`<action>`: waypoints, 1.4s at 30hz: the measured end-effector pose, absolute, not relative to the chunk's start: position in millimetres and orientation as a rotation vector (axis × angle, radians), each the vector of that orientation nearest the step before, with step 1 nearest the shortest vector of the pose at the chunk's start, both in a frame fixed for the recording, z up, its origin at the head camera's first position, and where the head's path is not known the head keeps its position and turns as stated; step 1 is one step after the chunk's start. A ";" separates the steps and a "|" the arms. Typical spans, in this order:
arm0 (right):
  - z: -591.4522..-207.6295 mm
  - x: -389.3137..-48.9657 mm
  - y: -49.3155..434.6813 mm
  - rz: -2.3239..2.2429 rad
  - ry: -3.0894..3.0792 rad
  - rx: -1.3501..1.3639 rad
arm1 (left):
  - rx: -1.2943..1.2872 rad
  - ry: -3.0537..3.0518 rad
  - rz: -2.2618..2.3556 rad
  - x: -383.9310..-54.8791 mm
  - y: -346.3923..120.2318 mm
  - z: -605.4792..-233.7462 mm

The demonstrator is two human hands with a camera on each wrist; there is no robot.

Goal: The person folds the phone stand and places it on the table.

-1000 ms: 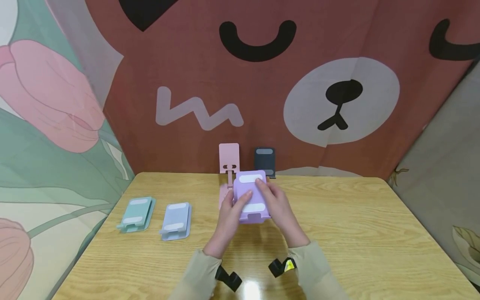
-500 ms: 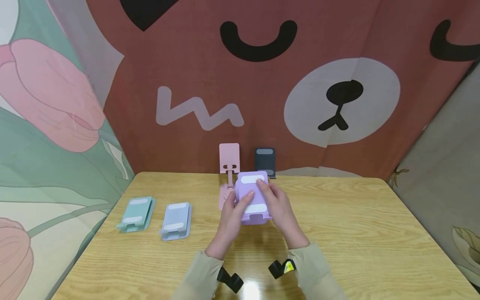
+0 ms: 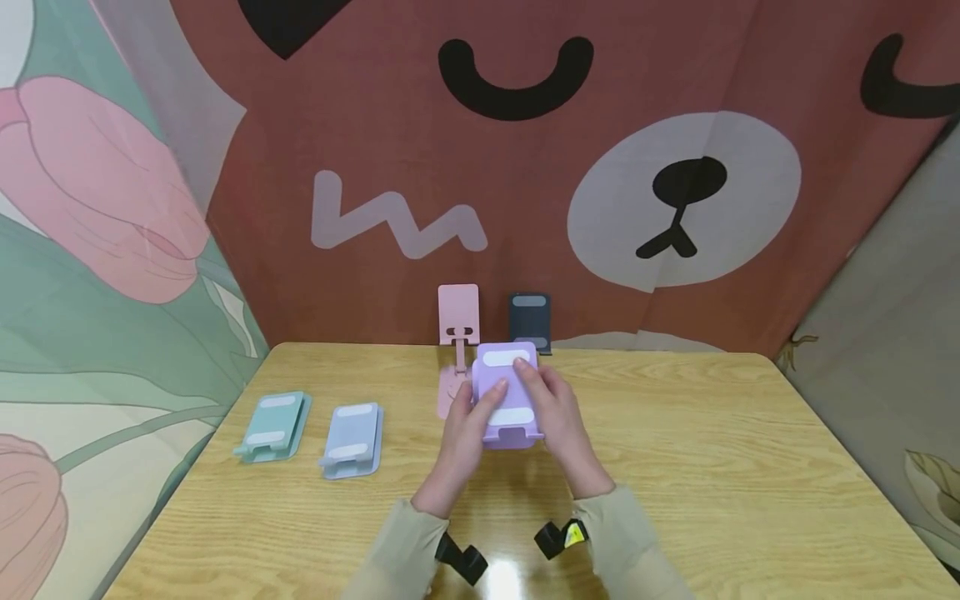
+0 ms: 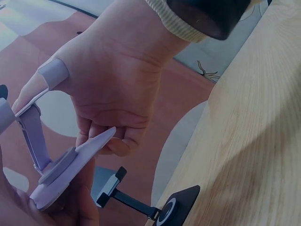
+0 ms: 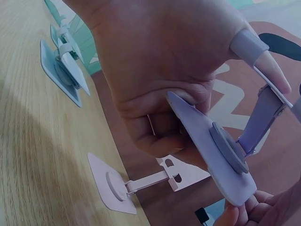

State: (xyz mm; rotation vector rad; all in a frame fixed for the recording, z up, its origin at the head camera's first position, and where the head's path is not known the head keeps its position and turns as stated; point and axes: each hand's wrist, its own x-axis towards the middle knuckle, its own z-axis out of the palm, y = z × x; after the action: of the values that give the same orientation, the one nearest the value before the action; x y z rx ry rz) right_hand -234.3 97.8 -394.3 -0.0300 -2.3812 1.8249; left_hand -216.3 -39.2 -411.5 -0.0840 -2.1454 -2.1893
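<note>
Above the table, both hands hold a folding purple phone stand with two white pads on its upper plate. My left hand grips its left edge and my right hand its right edge, each thumb on the top plate. From the side, in the right wrist view, the stand's round-hubbed base is tilted and its short arm is partly raised, so the plates stand apart. Fingers curl around the base from beneath. In the left wrist view, the right hand fills the upper middle.
An unfolded pink phone stand stands at the back, partly hidden by the held one. Beside it is a dark phone stand. A teal stand and a light-blue stand lie folded at the left on the wooden table.
Both hands have shifted the purple phone stand very slightly to the right, and its grip looks the same. The other stands have not moved.
</note>
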 end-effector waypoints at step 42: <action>-398.6 -232.1 97.0 1.874 -2.316 0.022 | -0.165 -2.101 -2.213 -213.9 -39.5 -414.0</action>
State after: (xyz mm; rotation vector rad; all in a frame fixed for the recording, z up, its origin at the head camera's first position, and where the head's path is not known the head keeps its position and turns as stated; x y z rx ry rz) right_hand -232.1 97.0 -398.6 0.0222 -2.3162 1.8741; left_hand -213.9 -39.5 -414.0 -0.1650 -2.1008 -2.2126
